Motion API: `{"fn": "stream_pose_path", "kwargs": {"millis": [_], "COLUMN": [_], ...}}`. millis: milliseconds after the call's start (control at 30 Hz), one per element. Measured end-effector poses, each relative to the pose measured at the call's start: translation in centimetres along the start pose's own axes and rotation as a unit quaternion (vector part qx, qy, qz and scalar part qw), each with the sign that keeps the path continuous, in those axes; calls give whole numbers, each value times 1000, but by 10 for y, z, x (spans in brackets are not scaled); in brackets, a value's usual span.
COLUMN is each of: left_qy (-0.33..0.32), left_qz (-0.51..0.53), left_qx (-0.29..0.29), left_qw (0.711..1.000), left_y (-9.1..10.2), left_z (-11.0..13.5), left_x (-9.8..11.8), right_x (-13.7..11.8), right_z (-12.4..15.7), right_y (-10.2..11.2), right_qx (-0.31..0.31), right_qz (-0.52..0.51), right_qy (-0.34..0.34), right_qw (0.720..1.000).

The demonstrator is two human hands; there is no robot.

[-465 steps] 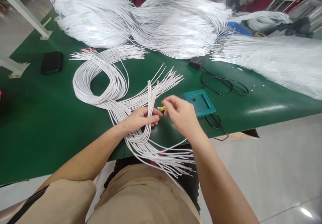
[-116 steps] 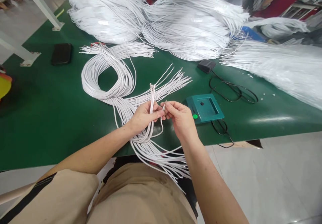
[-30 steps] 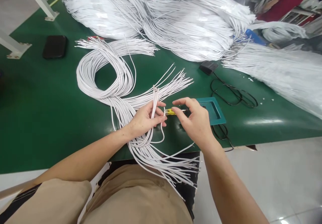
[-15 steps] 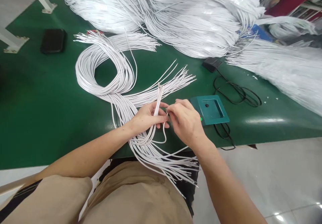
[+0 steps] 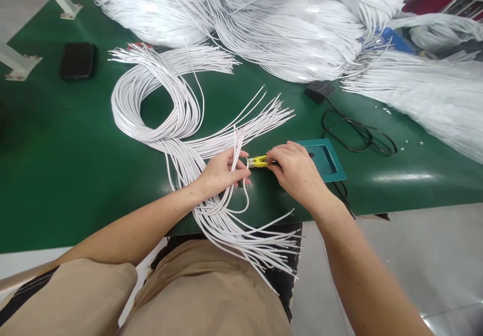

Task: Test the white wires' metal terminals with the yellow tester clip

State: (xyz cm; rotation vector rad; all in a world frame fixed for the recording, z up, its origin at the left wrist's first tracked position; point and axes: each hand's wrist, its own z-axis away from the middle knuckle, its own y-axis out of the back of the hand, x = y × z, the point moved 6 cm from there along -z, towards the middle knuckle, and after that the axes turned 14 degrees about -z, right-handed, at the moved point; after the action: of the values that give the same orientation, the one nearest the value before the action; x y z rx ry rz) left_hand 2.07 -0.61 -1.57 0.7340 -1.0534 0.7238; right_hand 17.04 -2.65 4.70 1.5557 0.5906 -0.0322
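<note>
My left hand (image 5: 222, 174) is closed round a small upright bunch of thin white wires (image 5: 237, 142), their ends pointing up. One wire loops down from that hand and back up to a small yellow connector (image 5: 258, 162). My right hand (image 5: 298, 170) pinches the connector's right end, just in front of a teal box (image 5: 329, 161) on the green table (image 5: 75, 165). More white wires lie fanned out under both hands and hang over the near table edge (image 5: 260, 243).
A looped coil of white wires (image 5: 151, 104) lies left of centre. Large heaps of white wire (image 5: 271, 19) fill the far side. A black pedal with a cord (image 5: 319, 90) sits behind the teal box. A black case (image 5: 78, 60) lies far left.
My right hand has moved right, away from the left hand, and the yellow connector now shows between them. The view has shifted slightly.
</note>
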Motion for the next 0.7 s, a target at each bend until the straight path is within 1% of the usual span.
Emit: {"fn": "stream_pose_path", "kwargs": {"millis": [100,300,600,700], "left_qy": [4,-4,-21,-23], "left_qz": [-14,-36,-96,-102], "left_qx": [10,28,49,45], "left_qw": [1000,999,994,993], "left_y": [0,1,1,0], "left_z": [-2,-3,-4,-5], "left_x": [-4,-5,-6,-7], "right_x": [1,0,6,3], "right_z": [-2,-3,-8,-5], "right_y": [0,-1,-1,2], "right_qx": [1,18,17,13], "right_qz": [-5,-23,8,8], "right_qy": [1,26,-25,-20], "right_qw": [1000,999,1000,1000]}}
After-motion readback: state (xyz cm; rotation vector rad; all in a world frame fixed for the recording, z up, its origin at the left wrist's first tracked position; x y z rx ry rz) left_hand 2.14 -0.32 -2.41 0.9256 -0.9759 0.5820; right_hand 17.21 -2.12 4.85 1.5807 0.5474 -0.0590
